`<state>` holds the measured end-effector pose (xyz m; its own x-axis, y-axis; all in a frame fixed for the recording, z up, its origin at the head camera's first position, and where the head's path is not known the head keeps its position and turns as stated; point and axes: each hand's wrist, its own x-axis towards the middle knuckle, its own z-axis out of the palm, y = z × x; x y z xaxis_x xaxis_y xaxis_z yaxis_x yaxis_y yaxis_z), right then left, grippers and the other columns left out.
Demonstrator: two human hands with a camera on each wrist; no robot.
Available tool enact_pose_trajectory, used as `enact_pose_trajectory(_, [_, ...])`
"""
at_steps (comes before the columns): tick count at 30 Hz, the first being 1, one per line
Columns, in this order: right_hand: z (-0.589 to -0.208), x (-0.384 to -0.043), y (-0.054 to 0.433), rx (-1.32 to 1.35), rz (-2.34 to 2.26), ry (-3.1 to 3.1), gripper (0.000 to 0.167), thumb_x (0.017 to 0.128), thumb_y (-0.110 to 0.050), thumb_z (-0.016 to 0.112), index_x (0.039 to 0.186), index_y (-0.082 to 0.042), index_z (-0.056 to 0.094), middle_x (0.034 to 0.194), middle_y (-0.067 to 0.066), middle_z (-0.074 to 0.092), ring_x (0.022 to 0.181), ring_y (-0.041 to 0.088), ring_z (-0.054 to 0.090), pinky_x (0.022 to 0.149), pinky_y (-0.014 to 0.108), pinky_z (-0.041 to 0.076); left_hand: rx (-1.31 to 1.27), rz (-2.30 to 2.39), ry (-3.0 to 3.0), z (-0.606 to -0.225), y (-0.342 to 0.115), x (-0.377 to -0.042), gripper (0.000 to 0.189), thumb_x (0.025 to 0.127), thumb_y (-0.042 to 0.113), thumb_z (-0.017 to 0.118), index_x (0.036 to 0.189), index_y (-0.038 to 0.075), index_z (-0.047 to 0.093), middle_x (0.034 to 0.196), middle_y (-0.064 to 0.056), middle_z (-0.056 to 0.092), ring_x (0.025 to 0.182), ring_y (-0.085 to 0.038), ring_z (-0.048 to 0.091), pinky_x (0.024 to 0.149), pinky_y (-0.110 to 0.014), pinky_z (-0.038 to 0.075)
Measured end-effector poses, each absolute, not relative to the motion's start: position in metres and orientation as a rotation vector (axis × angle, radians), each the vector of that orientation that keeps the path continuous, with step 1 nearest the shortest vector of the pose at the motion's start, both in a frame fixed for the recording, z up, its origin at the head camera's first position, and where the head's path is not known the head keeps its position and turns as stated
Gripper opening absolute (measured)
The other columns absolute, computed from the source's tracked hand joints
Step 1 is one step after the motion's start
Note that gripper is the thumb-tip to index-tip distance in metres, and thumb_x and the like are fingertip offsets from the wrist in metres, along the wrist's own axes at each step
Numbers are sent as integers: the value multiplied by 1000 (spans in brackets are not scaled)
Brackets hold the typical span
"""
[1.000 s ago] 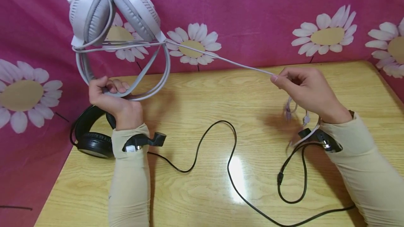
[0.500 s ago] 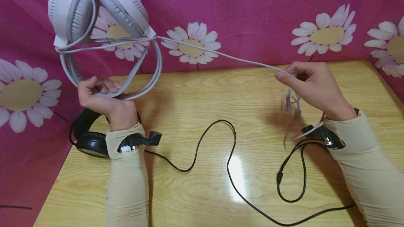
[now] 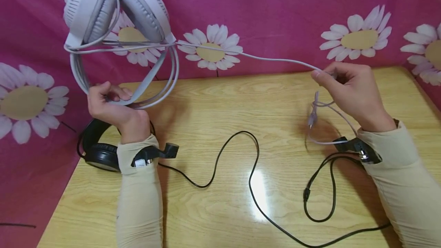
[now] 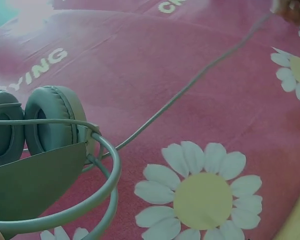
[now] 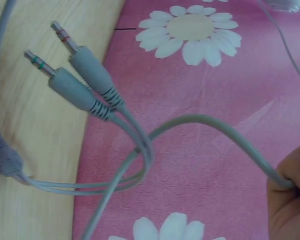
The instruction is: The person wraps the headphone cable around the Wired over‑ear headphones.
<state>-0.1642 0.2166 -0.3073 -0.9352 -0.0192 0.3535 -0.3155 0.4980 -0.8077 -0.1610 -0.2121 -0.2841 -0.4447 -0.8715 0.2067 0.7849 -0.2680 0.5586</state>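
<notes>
In the head view a white headset (image 3: 100, 14) with a boom microphone is held upside down, ear cups up, at the upper left. My left hand (image 3: 115, 104) grips its headband (image 3: 138, 91) from below. White cable wraps across between the cups, and a length (image 3: 262, 57) runs to the right, sagging slightly. My right hand (image 3: 356, 91) pinches this cable between thumb and fingers. Below that hand dangle the cable's loose end and two audio plugs (image 5: 80, 80), banded green and red, clear in the right wrist view. The left wrist view shows the cups (image 4: 55, 120) and taut-looking cable (image 4: 189, 85).
Black headphones (image 3: 101, 156) lie at the table's left edge, behind my left wrist. Their black cord (image 3: 253, 163) curves across the wooden table (image 3: 206, 217) and loops near my right forearm. A pink flowered cloth (image 3: 268, 10) hangs behind the table.
My right hand has moved right and slightly up, and the pinched cable has slackened. The headset went left, then came partly back. The dangling plugs have swung.
</notes>
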Motion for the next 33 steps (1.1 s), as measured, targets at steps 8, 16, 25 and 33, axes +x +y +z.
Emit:
enact_pose_trajectory(8, [-297, -155, 216, 303, 1444, -2344, 20, 93, -18, 75, 77, -7, 71, 58, -14, 47, 56, 10, 34, 51, 27, 25, 158, -1831, -820, -285, -210, -159, 17, 80, 2, 51, 65, 7, 46, 48, -4, 42, 42, -20, 38, 47, -28, 37])
enact_pose_trajectory(16, [-289, -139, 207, 521, 1394, -2324, 21, 89, -3, 74, 70, -6, 66, 55, -12, 39, 49, 7, 30, 45, 27, 23, 346, -1845, -903, -290, -216, -165, 23, 83, 3, 55, 61, 8, 51, 49, -2, 41, 42, -19, 38, 46, -28, 37])
enact_pose_trajectory(25, [-280, -119, 201, 684, 1456, -2250, 23, 87, 10, 69, 69, -3, 64, 58, -10, 45, 47, 6, 35, 44, 25, 26, 448, -1864, -912, -295, -217, -172, 26, 85, 4, 55, 61, 9, 52, 51, 0, 38, 43, -17, 37, 46, -28, 37])
enact_pose_trajectory(33, [-276, -113, 201, 755, 1922, -2000, 18, 91, 16, 60, 74, 9, 59, 53, -1, 47, 43, 11, 38, 40, 28, 22, 434, -1806, -939, -296, -219, -168, 18, 87, 6, 57, 69, 6, 57, 53, -2, 44, 45, -18, 41, 48, -27, 40])
